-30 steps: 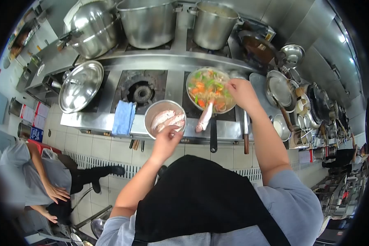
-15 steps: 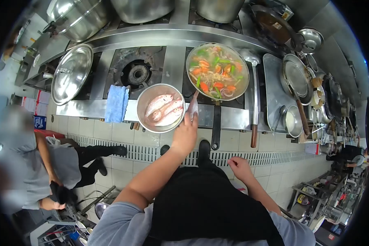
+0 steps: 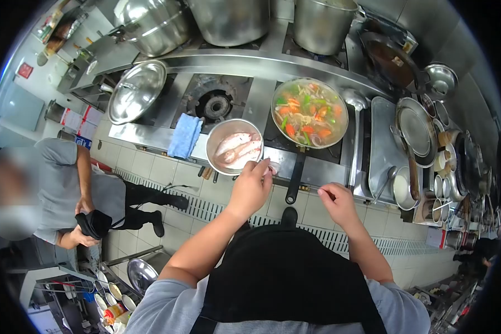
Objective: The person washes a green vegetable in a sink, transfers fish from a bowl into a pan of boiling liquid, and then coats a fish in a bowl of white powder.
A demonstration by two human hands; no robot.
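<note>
My left hand (image 3: 251, 189) is closed on a fish (image 3: 273, 166), just at the lower right rim of a metal pot (image 3: 211, 155). Only a small pinkish part of that fish shows past my fingers. Inside the pot lie several pale pink fish (image 3: 240, 149). My right hand (image 3: 339, 205) hovers to the right of the pan handle, fingers curled in, with nothing visible in them. Beyond my hands, a frying pan (image 3: 275, 119) holds broth with carrot, green vegetable pieces and onion. Its black handle (image 3: 296, 177) points towards me.
A blue cloth (image 3: 185, 136) lies left of the pot, before a bare burner (image 3: 215, 104). A lid (image 3: 137, 92) rests further left. Right of the pan are a long ladle (image 3: 355, 147) and a metal tray (image 3: 385, 150). Another person (image 3: 89, 189) stands at left holding something black.
My view has tilted, so the stove appears further right and lower. The fish in my left hand, pointing at the pan before, is now mostly hidden. My right hand has risen towards the stove edge.
</note>
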